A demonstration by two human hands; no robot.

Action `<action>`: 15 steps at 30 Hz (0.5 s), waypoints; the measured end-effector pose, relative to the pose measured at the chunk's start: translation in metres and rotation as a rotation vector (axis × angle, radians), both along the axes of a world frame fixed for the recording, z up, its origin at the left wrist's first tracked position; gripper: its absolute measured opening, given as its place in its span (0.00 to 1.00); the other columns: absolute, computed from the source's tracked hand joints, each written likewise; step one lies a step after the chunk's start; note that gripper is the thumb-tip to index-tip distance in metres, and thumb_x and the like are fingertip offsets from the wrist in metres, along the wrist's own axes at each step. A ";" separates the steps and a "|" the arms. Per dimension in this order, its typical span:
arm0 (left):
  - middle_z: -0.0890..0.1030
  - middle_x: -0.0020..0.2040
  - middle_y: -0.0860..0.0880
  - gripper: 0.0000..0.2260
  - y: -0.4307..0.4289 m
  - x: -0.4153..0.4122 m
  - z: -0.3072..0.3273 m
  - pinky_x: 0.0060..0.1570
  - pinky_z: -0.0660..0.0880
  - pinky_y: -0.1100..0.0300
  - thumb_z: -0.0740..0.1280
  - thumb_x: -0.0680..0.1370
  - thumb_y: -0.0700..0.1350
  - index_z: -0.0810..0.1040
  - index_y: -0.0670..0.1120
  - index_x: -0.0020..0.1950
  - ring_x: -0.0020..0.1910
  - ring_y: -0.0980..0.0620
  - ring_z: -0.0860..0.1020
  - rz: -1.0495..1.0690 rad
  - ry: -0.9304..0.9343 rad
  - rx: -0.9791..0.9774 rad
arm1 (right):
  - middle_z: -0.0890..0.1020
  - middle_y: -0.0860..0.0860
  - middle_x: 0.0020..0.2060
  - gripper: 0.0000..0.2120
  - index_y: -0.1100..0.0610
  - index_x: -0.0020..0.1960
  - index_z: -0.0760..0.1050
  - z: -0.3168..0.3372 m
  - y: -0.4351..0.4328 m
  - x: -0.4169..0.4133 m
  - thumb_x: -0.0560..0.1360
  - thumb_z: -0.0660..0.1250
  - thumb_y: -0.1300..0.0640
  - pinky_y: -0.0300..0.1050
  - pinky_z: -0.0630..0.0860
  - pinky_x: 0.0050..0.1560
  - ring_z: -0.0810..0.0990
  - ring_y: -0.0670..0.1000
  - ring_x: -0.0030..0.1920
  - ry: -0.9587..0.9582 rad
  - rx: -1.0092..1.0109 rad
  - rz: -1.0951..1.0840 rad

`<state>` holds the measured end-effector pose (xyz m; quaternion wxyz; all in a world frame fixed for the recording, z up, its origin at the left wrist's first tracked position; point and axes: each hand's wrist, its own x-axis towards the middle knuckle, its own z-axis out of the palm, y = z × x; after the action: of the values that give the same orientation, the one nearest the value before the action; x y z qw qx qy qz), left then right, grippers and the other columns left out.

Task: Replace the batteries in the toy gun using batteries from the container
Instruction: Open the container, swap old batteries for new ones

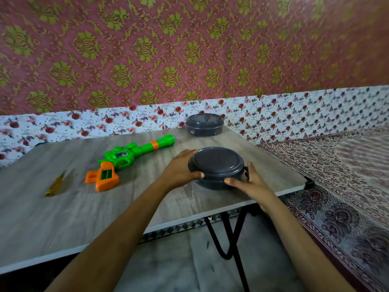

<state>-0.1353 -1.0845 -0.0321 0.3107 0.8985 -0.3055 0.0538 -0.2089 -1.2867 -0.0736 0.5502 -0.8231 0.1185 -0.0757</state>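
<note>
A green and orange toy gun (126, 157) lies on its side on the grey wooden table (63, 211), barrel pointing to the back right. A round dark grey container (217, 165) with its lid on sits near the table's right front edge. My left hand (181, 169) grips its left side and my right hand (250, 182) grips its right front side, thumbs at the lid's rim. A second dark grey lidded container (204, 124) stands at the back of the table by the wall. No batteries are visible.
A yellow screwdriver (55, 184) lies at the table's left. The table stands on black metal legs (231, 239). A patterned bedspread (336, 186) lies to the right, close to the table's corner. A floral-papered wall runs right behind the table.
</note>
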 end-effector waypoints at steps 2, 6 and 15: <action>0.66 0.73 0.49 0.32 -0.005 0.005 0.005 0.68 0.57 0.63 0.72 0.72 0.47 0.64 0.50 0.73 0.73 0.50 0.61 -0.148 -0.088 0.176 | 0.62 0.53 0.73 0.56 0.54 0.76 0.40 -0.007 0.002 0.003 0.63 0.77 0.52 0.50 0.62 0.71 0.62 0.56 0.72 -0.039 -0.109 0.048; 0.64 0.74 0.51 0.30 -0.018 0.013 0.005 0.68 0.57 0.62 0.71 0.73 0.48 0.65 0.53 0.73 0.73 0.53 0.61 -0.267 -0.135 0.452 | 0.68 0.54 0.67 0.55 0.50 0.74 0.45 -0.018 0.008 0.013 0.59 0.79 0.54 0.50 0.69 0.66 0.69 0.55 0.67 -0.073 -0.188 -0.011; 0.79 0.61 0.52 0.26 -0.033 0.012 0.027 0.48 0.67 0.59 0.69 0.72 0.51 0.70 0.53 0.70 0.57 0.51 0.74 -0.338 -0.490 0.671 | 0.67 0.51 0.70 0.62 0.53 0.74 0.45 -0.025 0.026 0.016 0.53 0.78 0.39 0.53 0.72 0.60 0.71 0.55 0.66 -0.028 -0.416 -0.270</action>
<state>-0.1236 -1.1172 -0.0053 -0.0751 0.8476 -0.5133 0.1114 -0.1930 -1.2605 -0.0989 0.3553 -0.8943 0.2014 -0.1828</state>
